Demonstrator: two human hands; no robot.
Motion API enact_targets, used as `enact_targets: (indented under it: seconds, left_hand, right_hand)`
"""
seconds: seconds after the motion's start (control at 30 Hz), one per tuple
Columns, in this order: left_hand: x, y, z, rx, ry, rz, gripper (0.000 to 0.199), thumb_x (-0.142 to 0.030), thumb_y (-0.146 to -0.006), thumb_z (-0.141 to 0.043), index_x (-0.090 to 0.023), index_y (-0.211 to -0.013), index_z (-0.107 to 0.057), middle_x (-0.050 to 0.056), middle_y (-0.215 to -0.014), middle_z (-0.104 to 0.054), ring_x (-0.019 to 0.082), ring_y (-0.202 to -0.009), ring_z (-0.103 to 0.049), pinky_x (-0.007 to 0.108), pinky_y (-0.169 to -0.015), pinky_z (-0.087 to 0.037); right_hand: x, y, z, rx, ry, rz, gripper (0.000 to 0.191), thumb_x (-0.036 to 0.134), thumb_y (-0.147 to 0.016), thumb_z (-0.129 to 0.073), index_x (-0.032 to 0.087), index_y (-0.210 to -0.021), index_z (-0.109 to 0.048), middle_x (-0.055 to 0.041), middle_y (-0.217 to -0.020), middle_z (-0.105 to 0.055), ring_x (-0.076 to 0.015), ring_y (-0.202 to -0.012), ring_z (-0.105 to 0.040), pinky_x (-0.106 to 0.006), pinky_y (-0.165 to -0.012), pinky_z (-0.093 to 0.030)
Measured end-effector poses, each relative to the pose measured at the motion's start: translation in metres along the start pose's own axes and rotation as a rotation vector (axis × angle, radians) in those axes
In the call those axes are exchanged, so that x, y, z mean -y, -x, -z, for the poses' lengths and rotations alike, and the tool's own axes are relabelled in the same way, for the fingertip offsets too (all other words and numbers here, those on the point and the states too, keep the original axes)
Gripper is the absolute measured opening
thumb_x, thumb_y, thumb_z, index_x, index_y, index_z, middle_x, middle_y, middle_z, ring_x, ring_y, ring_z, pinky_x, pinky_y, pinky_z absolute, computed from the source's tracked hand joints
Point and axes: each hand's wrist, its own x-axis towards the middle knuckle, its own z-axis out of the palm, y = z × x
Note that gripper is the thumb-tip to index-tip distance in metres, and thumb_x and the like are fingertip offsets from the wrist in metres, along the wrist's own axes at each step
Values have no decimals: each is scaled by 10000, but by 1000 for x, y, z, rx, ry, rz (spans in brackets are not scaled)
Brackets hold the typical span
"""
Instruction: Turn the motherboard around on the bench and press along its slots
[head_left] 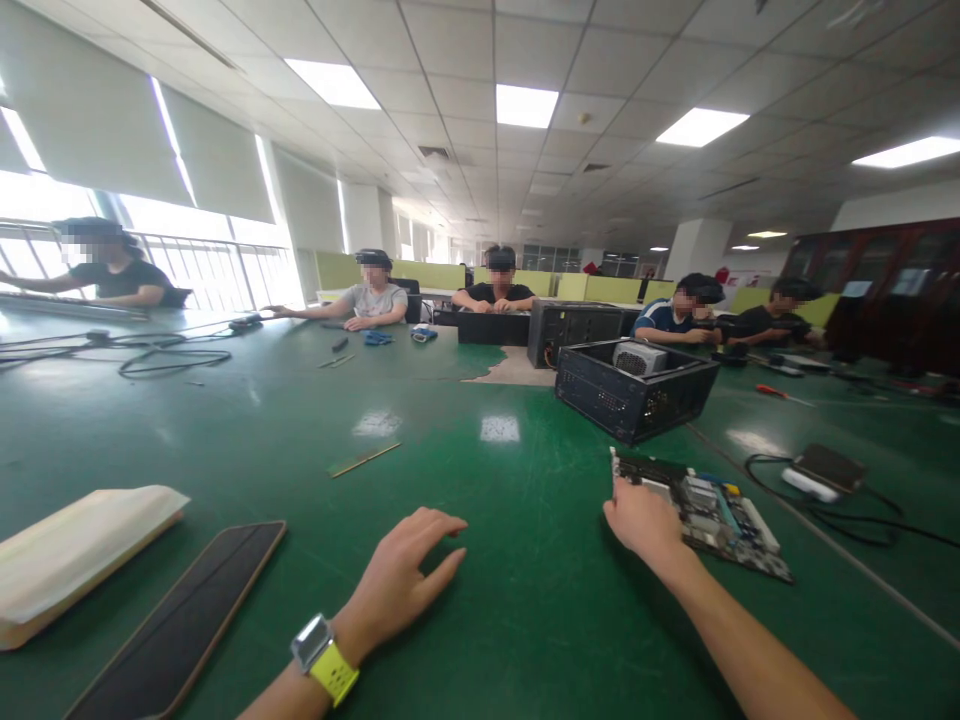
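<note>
My left hand hovers over or rests on the green table, thumb and fingers apart, with nothing between them. A watch with a yellow-green strap is on that wrist. On the right, my right hand is at the left edge of a circuit board, its fingers curled against the board's near-left part. The fingertips are partly hidden, so the exact hold is hard to see. A thin yellowish strip lies beyond my left hand.
An open black computer case stands beyond the board, another case behind it. A dark phone-like slab and a paper-covered block lie left. Cables and a black box are right. Several people sit around the table.
</note>
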Motion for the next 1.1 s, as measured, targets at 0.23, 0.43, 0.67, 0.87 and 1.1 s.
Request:
enact_targets:
  seconds: [0.23,0.43,0.67,0.87,1.1]
  left_hand:
    - [-3,-2,0,-21,3,-30,210,-276,-888,-535,-229,-1080,-604,55,-1007,-651,204,-922,-612,348,-844,-515]
    - [-5,0,1,51,-9,-61,122,-259,-867,-563,-239,-955,-645,63,-1194,-593,240,-1088,-547,386,-927,-464]
    - [-4,-1,-3,143,-55,15,131,-282,-835,-606,-230,-952,-637,53,-1090,-633,236,-1002,-573,385,-873,-458]
    - [3,-2,-6,120,-62,31,180,-307,-834,-614,-227,-994,-638,48,-1056,-651,229,-965,-583,365,-849,-458]
    - [6,-2,-8,84,-46,36,213,-297,-844,-604,-230,-1045,-634,46,-1106,-642,227,-1011,-581,367,-873,-467]
  right_hand:
    - [62,80,16,108,-203,395,271,281,-801,-467,150,-758,-700,-141,-772,-710,-243,-726,-668,-301,-620,-445]
    - [104,136,27,492,-734,805,293,400,-804,-557,254,-1025,-682,15,-755,-715,-118,-607,-613,-185,-522,-390]
    - [80,74,12,-61,-556,612,280,291,-828,-553,210,-1078,-650,-54,-1112,-648,-207,-1085,-518,-319,-936,-348]
    - [70,48,-15,-12,-601,559,235,297,-851,-525,253,-1039,-660,-9,-1026,-667,-175,-982,-552,-297,-880,-359]
    - [67,45,-20,-39,-632,465,155,226,-825,-510,216,-859,-661,2,-879,-663,-163,-877,-549,-275,-792,-360]
